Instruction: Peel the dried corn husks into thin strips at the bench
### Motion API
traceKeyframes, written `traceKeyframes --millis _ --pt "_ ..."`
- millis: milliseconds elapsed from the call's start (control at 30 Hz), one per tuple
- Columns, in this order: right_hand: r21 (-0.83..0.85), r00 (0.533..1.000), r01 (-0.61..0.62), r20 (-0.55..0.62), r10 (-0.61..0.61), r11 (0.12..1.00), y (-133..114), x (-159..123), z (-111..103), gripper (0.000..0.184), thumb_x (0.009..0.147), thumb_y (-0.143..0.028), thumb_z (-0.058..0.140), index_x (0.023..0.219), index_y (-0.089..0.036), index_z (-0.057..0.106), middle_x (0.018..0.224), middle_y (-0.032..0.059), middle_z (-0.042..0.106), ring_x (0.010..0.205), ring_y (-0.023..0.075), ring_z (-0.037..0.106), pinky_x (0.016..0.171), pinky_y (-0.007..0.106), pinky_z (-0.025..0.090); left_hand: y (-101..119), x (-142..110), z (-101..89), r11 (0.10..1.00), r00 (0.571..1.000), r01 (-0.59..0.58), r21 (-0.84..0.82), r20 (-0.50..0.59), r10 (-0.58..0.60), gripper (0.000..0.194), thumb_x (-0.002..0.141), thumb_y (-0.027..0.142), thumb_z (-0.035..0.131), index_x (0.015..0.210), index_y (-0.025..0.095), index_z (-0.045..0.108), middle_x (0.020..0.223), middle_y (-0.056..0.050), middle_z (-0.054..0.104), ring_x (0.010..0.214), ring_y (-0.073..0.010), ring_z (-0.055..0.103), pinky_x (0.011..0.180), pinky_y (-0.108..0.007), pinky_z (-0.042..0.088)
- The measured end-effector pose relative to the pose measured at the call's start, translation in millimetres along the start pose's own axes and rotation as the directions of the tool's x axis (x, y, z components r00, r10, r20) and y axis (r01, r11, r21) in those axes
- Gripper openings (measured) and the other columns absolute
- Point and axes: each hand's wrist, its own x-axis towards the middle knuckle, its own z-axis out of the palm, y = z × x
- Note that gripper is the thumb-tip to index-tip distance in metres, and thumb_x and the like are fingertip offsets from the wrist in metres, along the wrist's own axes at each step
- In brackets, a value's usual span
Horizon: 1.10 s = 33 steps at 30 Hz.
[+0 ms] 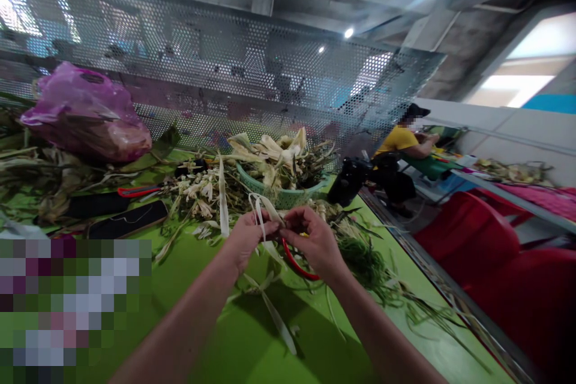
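Pale husk strip (272, 210) over the green table (189, 312)

From where I stand: left hand (254, 232) closed, thumb and fingers gripping the husk strip; right hand (312, 233) pinching it from the other side, fingertips close to the left's. Strip held in front of the green basket (288, 197), above the table. Long axis slants: far end points up and leftward, away from the right hand. A thin ribbon (260, 216) loops beside it, then hangs down. Red handle (297, 265) below the right hand
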Motion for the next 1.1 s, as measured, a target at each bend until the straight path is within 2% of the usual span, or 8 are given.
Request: traceKeyframes --millis 133,333,533,700,833,967,1100 --pt "-0.037 0.995 0.081 0.066 -0.078 0.996 -2.4 -0.2 -4.1 0.018 0.074 -0.026 0.069 0.09 -0.022 0.062 0.079 0.0014 0.062 0.074 0.0163 0.057 0.07 0.03 0.047 1.9 0.0 -0.9 0.998 0.999 0.042 -0.044 -0.029 -0.043 0.018 0.056 0.018 0.078 0.069 0.013 0.066 0.066 -0.001 0.065 0.056 -0.008 0.056 0.065 -0.024 0.047" --pt "-0.168 0.981 0.195 0.048 -0.19 0.966 -2.5 0.7 -5.4 0.003 0.077 -0.024 0.067 0.079 -0.022 0.067 0.079 0.0023 0.064 0.073 0.0175 0.059 0.07 0.031 0.046 3.7 -2.2 -0.1 0.996 0.996 0.082 -0.029 -0.043 -0.083 0.015 0.056 0.014 0.076 0.069 0.012 0.067 0.068 -0.001 0.065 0.059 -0.0083 0.057 0.064 -0.023 0.046" --pt "-0.266 0.983 0.184 0.034 -0.181 0.946 -6.2 1.1 -6.4 0.003 0.077 -0.022 0.065 0.075 -0.02 0.065 0.076 0.0025 0.065 0.07 0.0169 0.058 0.067 0.029 0.045 5.7 -2.9 2.3 0.999 0.999 0.039 0.023 -0.018 -0.038 0.02 0.056 0.021 0.08 0.067 0.012 0.067 0.064 -0.001 0.064 0.058 -0.008 0.056 0.066 -0.023 0.045" --pt "-0.176 0.995 0.093 -0.022 -0.098 0.98 -7.4 0.3 -3.5 0.005 0.073 -0.02 0.065 0.074 -0.019 0.059 0.067 -0.0001 0.061 0.061 0.0138 0.055 0.059 0.025 0.045 6.9 -2.9 4.1 0.999 0.999 0.033 0.037 -0.01 -0.033 0.022 0.054 0.021 0.08 0.067 0.012 0.066 0.063 -0.001 0.064 0.057 -0.0092 0.056 0.068 -0.025 0.046" --pt "-0.113 0.998 0.065 -0.018 -0.068 0.991 -6.8 0.3 -1.9 0.008 0.073 -0.021 0.066 0.075 -0.019 0.058 0.065 -0.0018 0.057 0.06 0.0126 0.052 0.058 0.023 0.044 3.2 -0.6 1.2 1.0 1.0 0.022 0.021 0.021 -0.022 0.024 0.053 0.022 0.082 0.068 0.011 0.066 0.064 -0.001 0.064 0.058 -0.0088 0.056 0.067 -0.025 0.046" --pt "-0.096 0.991 0.135 0.024 -0.133 0.986 -4.7 1.1 -3.9 0.006 0.077 -0.022 0.065 0.081 -0.02 0.063 0.073 -0.0001 0.061 0.068 0.0137 0.056 0.065 0.025 0.046 1.2 1.1 -1.9 0.999 0.999 0.042 -0.033 -0.011 -0.042 0.024 0.053 0.021 0.082 0.066 0.011 0.065 0.064 -0.001 0.063 0.057 -0.0084 0.056 0.065 -0.024 0.046" --pt "-0.168 0.974 0.226 0.057 -0.219 0.96 -2.5 2.5 -7.3 0.005 0.078 -0.019 0.064 0.083 -0.021 0.067 0.079 0.0018 0.063 0.074 0.0155 0.059 0.07 0.029 0.047 2.6 0.7 -2.2 0.996 0.997 0.072 -0.051 -0.011 -0.073 0.024 0.051 0.019 0.083 0.065 0.012 0.065 0.063 0.0 0.063 0.056 -0.0076 0.056 0.064 -0.023 0.046"
